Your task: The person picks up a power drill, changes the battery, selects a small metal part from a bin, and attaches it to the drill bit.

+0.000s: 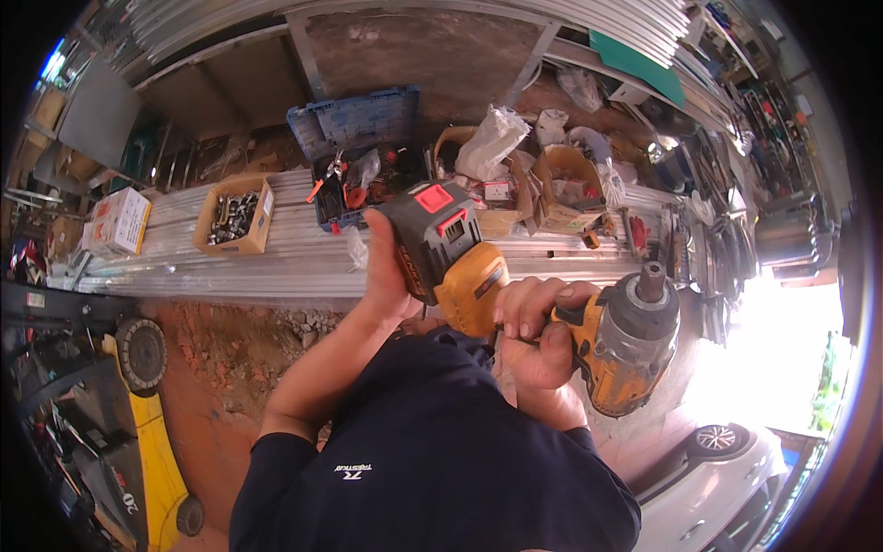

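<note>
A yellow and black cordless impact wrench (627,354) lies sideways across my body, its bare square-ended drive pointing up and away from me. My right hand (543,327) wraps round the handle, with the thumb near the motor housing. At the yellow foot of the handle sits a dark grey battery pack (430,230) with red buttons. My left hand (388,267) grips this pack from its left side; most of its fingers are hidden behind it. Pack and foot meet closely, but I cannot tell whether they are locked together.
Beyond my hands, long metal profiles (313,281) form a low surface. On it stand a carton of metal fittings (235,216), an open blue toolbox (354,124) and cartons of bagged parts (566,184). A yellow wheeled machine (158,460) is at left, a white car (708,488) at lower right.
</note>
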